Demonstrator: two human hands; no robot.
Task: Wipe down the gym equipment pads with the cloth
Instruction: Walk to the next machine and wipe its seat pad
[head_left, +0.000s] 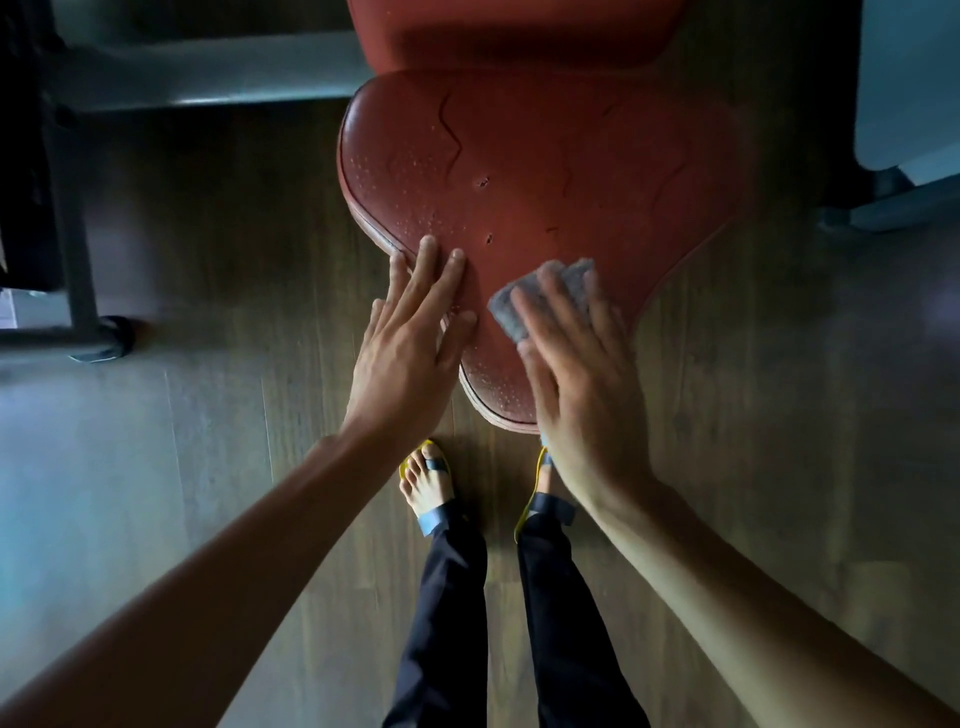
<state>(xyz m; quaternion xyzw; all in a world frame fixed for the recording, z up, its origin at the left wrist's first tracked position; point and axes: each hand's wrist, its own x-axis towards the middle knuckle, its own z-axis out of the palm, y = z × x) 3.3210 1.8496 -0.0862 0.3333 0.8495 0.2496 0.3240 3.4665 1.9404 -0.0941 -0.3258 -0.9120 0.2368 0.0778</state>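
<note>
Pressing the grey cloth (540, 296) flat-palmed, the right hand (582, 374) faces the seat pad (545, 171) stretching ahead; the open left hand (410, 338) braces its near-left edge.

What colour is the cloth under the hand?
Grey. The cloth shows under the right hand on the red seat pad in the head view.

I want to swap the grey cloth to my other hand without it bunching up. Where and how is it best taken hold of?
Probably by the free far edge of the grey cloth, which sticks out past the fingertips of the right hand pressing it flat on the red seat pad. The left hand lies just beside it, so come from the left and pinch that exposed edge.
</note>
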